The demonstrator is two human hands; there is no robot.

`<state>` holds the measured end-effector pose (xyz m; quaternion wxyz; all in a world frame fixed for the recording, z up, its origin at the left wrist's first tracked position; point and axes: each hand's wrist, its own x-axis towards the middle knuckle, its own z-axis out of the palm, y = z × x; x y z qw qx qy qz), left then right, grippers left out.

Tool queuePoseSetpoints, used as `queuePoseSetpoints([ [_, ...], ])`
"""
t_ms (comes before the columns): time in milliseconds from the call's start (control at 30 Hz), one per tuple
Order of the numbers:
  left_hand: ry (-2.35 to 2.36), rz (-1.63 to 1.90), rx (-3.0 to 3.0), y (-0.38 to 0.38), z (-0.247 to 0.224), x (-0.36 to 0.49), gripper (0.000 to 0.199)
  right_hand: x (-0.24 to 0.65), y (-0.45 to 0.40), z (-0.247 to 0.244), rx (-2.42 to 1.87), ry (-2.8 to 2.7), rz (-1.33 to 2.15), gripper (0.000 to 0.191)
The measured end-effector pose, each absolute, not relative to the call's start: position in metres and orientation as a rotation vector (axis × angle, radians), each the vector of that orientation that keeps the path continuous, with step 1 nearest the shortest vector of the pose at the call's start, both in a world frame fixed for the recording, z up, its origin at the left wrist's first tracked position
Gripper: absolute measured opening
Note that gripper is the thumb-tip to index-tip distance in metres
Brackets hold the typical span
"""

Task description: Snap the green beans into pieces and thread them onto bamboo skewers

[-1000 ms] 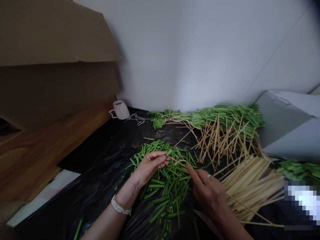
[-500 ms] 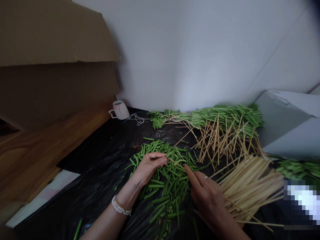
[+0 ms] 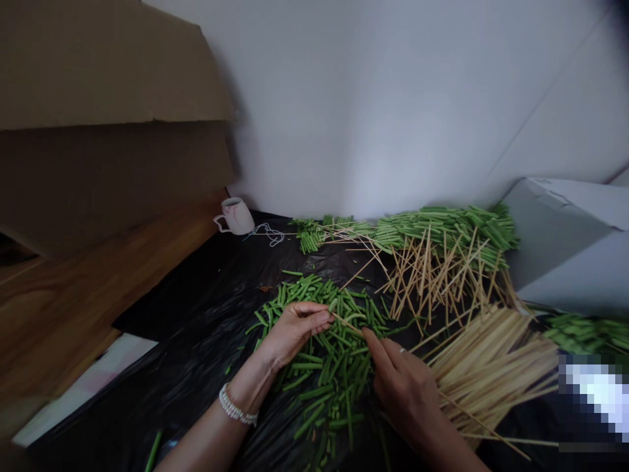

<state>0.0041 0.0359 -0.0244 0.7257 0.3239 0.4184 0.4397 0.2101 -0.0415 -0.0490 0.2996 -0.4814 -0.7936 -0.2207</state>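
Observation:
My left hand (image 3: pixel 297 331), with a beaded bracelet at the wrist, is closed, thumb and forefinger pinching a small green bean piece (image 3: pixel 333 305). A thin wooden skewer (image 3: pixel 348 324) runs from these fingertips to my right hand (image 3: pixel 405 383). That hand is closed around the skewer, its forefinger stretched along it; a ring shows on one finger. Whether the tip has entered the bean is hidden by the left fingers. Beneath both hands spreads a loose pile of cut green beans (image 3: pixel 309 394).
Beans threaded on skewers (image 3: pixel 432 223) lie along the wall, sticks pointing forward. A bundle of bare skewers (image 3: pixel 501 367) is at right. A mug (image 3: pixel 238 217) and string (image 3: pixel 269 233) sit at back left on black plastic (image 3: pixel 196 341). Boxes flank it: brown cardboard (image 3: pixel 108 65), white (image 3: pixel 574 242).
Both hands have shifted very slightly, the right one a little downward. The bean piece at the left fingertips shows a bit more. The surrounding things have stayed put.

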Motion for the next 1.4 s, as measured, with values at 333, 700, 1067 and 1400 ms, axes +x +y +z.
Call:
queuePoseSetpoints([
  [333,0.941,0.945,0.714,0.034,-0.022,0.007,0.034,0.207,-0.043,-0.048,-1.293,-2.109,-0.581,0.038],
  [700,0.933,0.934,0.736,0.032,-0.023,0.008,0.031,0.205,-0.041,-0.048,-1.288,-2.086,-0.516,0.038],
  [1067,0.921,0.849,1.084,0.019,-0.03,0.025,0.022,0.208,-0.039,-0.042,-1.238,-2.14,-0.602,0.033],
  [1400,0.926,0.725,2.42,0.02,-0.036,0.021,0.032,0.236,-0.025,-0.043,-1.481,-2.041,-0.747,0.03],
])
